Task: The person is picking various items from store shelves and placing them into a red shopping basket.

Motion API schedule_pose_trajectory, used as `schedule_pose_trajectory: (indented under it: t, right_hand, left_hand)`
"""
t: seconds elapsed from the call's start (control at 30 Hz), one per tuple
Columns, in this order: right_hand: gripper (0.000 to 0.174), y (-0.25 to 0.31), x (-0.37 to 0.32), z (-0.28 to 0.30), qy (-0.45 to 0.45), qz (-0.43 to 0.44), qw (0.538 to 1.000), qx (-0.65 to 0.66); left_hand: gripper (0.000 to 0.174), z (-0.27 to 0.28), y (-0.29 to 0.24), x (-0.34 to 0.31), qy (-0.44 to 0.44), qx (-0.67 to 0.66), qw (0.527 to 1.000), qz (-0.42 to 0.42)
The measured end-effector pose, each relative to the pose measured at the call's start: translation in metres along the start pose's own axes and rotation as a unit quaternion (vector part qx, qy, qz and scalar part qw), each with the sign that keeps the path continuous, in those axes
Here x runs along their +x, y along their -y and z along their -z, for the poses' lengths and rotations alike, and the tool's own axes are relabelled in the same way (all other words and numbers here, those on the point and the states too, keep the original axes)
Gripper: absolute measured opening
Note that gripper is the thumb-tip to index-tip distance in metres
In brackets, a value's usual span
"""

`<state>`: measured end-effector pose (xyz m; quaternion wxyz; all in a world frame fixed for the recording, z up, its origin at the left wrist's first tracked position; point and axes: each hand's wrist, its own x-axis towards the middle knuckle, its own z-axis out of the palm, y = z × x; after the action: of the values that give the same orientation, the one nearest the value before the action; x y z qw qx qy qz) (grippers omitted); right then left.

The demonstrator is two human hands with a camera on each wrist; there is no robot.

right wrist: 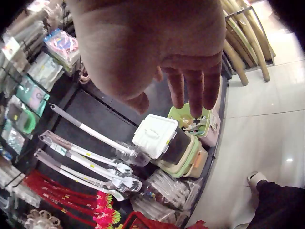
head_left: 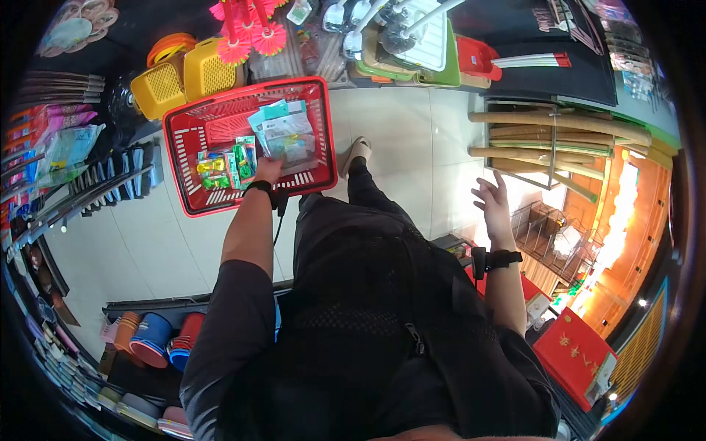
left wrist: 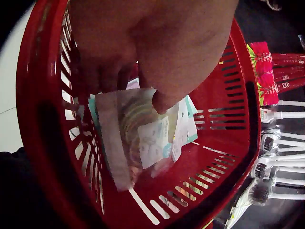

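Observation:
In the head view the left hand reaches over the near rim of a red basket. Thumb and fingers pinch a clear packet with a white label, which the left wrist view shows as a packet lying over other packets inside the basket. Green and yellow packaged items lie beside it at the basket's left. The right hand is raised at the right, fingers apart and loosely bent, holding nothing; in the right wrist view this hand hangs before the shelf goods.
Yellow baskets and pink brushes stand beyond the red basket. Long wooden poles lie in a rack at the right. White-handled brushes and lidded boxes sit on the shelf. Buckets stand at lower left.

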<state>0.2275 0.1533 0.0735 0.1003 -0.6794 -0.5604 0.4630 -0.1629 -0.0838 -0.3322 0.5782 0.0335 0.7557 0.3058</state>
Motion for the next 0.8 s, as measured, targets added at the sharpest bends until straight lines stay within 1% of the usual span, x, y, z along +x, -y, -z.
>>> schedule_pose_trajectory:
  t: [0.03,0.07,0.13,0.17,0.23,0.27,0.33,0.37,0.43,0.5,0.57,0.6,0.63,0.67,0.7,0.73,0.8]
  right_hand:
    - [0.063,0.001,0.000,-0.001,0.004,0.004,1.000,-0.001]
    - [0.063,0.003,0.000,-0.001,0.007,0.008,1.000,-0.002]
    - [0.062,0.004,0.001,-0.002,0.009,0.012,1.000,-0.004]
    - [0.062,0.004,0.001,-0.002,0.010,0.016,1.000,-0.005]
    - [0.062,0.005,0.000,-0.002,0.011,0.018,1.000,-0.008]
    - [0.062,0.005,0.001,-0.001,0.011,0.020,1.000,-0.010]
    - [0.061,0.003,0.005,-0.001,0.018,0.027,0.999,-0.006]
    - [0.061,0.001,0.006,0.000,0.022,0.032,0.999,-0.002]
    - [0.061,-0.001,0.010,-0.003,0.032,0.041,0.999,0.009]
    - [0.060,0.000,0.012,-0.007,0.040,0.049,0.998,0.018]
    - [0.060,0.003,0.015,-0.015,0.053,0.065,0.996,0.032]
    - [0.059,0.002,0.017,-0.016,0.049,0.059,0.997,0.027]
    - [0.059,0.006,0.021,-0.023,0.060,0.070,0.995,0.034]
    - [0.058,0.011,0.021,-0.028,0.064,0.074,0.995,0.037]
    - [0.058,0.014,0.020,-0.031,0.062,0.069,0.995,0.035]
    - [0.058,0.019,0.026,-0.040,0.071,0.083,0.993,0.044]
    - [0.054,0.023,0.027,-0.045,0.083,0.103,0.989,0.071]
  left_hand:
    - [0.043,-0.002,0.001,0.001,-0.022,-0.013,1.000,-0.011]
    - [0.043,-0.004,0.003,0.001,-0.022,-0.014,1.000,-0.011]
    - [0.043,-0.009,-0.012,-0.019,-0.132,0.007,0.990,-0.049]
    - [0.043,-0.010,-0.014,-0.021,-0.132,0.007,0.990,-0.049]
    - [0.040,-0.014,-0.012,-0.018,-0.171,0.030,0.981,-0.083]
    - [0.040,-0.015,-0.010,-0.018,-0.173,0.029,0.981,-0.084]
    - [0.037,-0.015,-0.003,-0.016,-0.222,0.009,0.966,-0.135]
    - [0.037,-0.014,0.001,-0.016,-0.226,0.008,0.964,-0.137]
    - [0.039,-0.008,-0.007,-0.036,-0.200,-0.071,0.967,-0.140]
    - [0.042,0.000,-0.011,-0.055,-0.189,-0.080,0.970,-0.132]
    - [0.046,0.016,-0.011,-0.075,-0.164,-0.156,0.959,-0.171]
    - [0.048,0.017,-0.008,-0.071,-0.160,-0.146,0.960,-0.176]
    - [0.048,0.029,-0.018,-0.088,-0.176,-0.147,0.956,-0.183]
    - [0.046,0.037,-0.027,-0.108,-0.166,-0.171,0.951,-0.195]
    - [0.045,0.040,-0.037,-0.132,-0.148,-0.194,0.949,-0.201]
    - [0.044,0.052,-0.050,-0.161,-0.126,-0.230,0.941,-0.215]
    - [0.043,0.058,-0.063,-0.188,-0.095,-0.253,0.930,-0.249]
